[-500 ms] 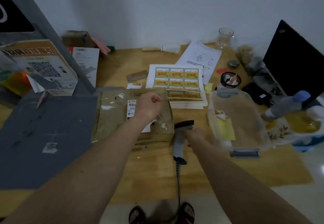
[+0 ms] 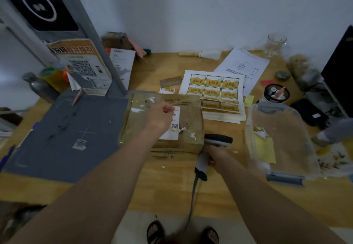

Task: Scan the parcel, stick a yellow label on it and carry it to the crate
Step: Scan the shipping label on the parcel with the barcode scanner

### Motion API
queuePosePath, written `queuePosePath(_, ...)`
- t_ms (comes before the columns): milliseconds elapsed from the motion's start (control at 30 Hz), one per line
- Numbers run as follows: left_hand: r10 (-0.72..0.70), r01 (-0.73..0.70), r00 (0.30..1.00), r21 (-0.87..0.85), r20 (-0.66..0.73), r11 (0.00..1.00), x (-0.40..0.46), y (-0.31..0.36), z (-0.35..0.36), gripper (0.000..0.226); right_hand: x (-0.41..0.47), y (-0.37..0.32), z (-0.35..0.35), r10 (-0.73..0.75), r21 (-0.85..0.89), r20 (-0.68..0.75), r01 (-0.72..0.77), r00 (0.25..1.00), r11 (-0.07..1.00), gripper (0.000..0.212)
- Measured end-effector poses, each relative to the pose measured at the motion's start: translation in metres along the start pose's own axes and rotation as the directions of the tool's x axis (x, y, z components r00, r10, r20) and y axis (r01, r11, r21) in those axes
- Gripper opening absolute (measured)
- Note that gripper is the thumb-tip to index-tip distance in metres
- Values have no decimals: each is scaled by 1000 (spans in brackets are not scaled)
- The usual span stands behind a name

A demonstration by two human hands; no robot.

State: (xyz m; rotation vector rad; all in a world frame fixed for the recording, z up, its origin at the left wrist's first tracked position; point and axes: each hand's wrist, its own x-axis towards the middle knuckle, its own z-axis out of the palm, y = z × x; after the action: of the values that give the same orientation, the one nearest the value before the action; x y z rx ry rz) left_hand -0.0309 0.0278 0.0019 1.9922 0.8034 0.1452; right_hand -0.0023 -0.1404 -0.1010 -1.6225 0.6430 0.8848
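Gripping the scanner [image 2: 211,149] by its handle, the right hand [image 2: 216,155] brings it beside the parcel [image 2: 162,121] mid-table; the left hand [image 2: 160,117], fingers curled (holding nothing visible), rests on its shipping label [image 2: 174,123], probably to steady it.

Light wooden table [image 2: 172,190]: flat brown cardboard parcel [image 2: 191,117] at centre, grey mat [image 2: 63,138] left, sheet of yellow labels [image 2: 214,89] far, clear plastic box [image 2: 282,138] right.

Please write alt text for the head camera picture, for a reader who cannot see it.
A person's left hand rests on a cardboard parcel on a wooden desk, while the right hand holds a barcode scanner beside it. A sheet of yellow labels lies behind.
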Motion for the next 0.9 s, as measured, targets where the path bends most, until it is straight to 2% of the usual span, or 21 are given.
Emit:
queuePosePath(67, -12, 12, 999, 14, -30, 1000, -1, 0, -4, 19, -5, -9, -1, -54, -2, 12, 54, 998, 999, 50)
queuePosePath(233, -14, 19, 996, 53, -92, 998, -3, -1, -17, 19, -22, -37, -3, -254, -91, -23, 251, 967, 964, 20)
queuePosePath(333, -7, 19, 991, 90, -132, 996, -2, 1, -28, 22, -36, -58, -7, -302, -121, -22, 298, 953, 947, 17)
queuePosePath(467, -4, 35, 988, 202, -152, 979, 4, -6, -46, 18, -67, -81, -11, -373, 12, 58, 373, 926, 928, 10)
queuePosePath(567, 2, 46, 990, 338, -142, 940, 14, -18, -60, 33, -91, -92, -7, -404, 129, 144, 388, 903, 913, 14)
queuePosePath(667, -87, 126, 991, 462, -104, 878, 26, -32, -73, 58, -104, -89, 3, -379, 181, 147, 352, 914, 918, 23)
queuePosePath(733, -158, 166, 986, 333, -51, 928, 31, -38, -80, 72, -106, -81, 13, -368, 180, 130, 343, 920, 922, 21)
queuePosePath(800, -171, 163, 983, 104, 68, 981, 36, -44, -83, 80, -106, -74, 23, -371, 164, 93, 353, 924, 921, 24)
queuePosePath(900, -186, 194, 977, -87, 101, 977, 51, -56, -85, 82, -102, -68, 35, -358, 167, 24, 350, 933, 922, 25)
